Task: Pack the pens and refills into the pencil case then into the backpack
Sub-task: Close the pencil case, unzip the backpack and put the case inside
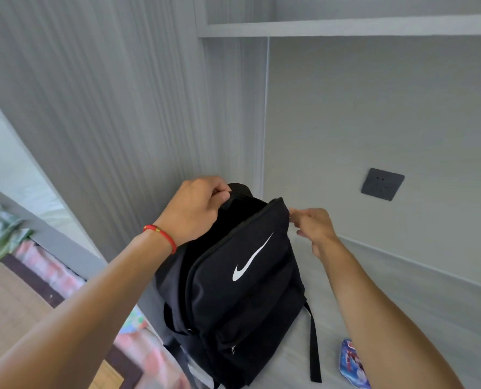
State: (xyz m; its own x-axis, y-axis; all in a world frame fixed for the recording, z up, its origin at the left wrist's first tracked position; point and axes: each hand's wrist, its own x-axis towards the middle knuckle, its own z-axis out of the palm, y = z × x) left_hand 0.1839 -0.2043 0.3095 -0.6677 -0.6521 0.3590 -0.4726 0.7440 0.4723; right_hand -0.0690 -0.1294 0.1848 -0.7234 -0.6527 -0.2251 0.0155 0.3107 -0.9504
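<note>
A black backpack (247, 299) with a white swoosh stands upright on the grey desk (402, 299), its main compartment unzipped and dark inside. My left hand (197, 209), with a red bracelet at the wrist, grips the rear rim of the opening. My right hand (315, 228) hovers just right of the bag's top front edge, fingertips pinched together near the zipper; what they hold is too small to tell. A blue printed pencil case (351, 363) lies on the desk near the front, partly hidden by my right forearm. No pens or refills are visible.
A dark wall socket (382, 188) sits on the back wall to the right. A shelf (346, 28) runs overhead. Left of the desk a grey rail (53, 237) borders a bed with pink checked bedding (53, 273). A backpack strap (314, 349) trails on the desk.
</note>
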